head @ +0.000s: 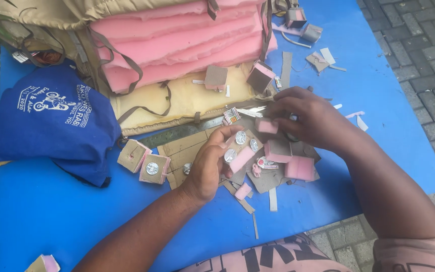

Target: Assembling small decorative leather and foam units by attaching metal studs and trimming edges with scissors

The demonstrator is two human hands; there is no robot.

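1. The left hand (208,168) holds a flat cardboard piece (241,146) with round silver discs and a strip of pink foam on it. The grip is closed around its lower edge and tilts its face up towards the camera.
2. The right hand (312,117) rests just beside it, over a small pink foam block (266,125). The fingers curl down, but I cannot tell if they really pinch the block.
3. Two finished cubes (143,162), of brown cardboard with soft pink foam and a silver disc, stand on the blue bench (51,216), near the left hand.
4. A metal ruler (182,132) lies behind the cardboard scraps.
5. Thick pink foam sheets (177,40) are stacked at the back, near a blue cloth bag (51,121).
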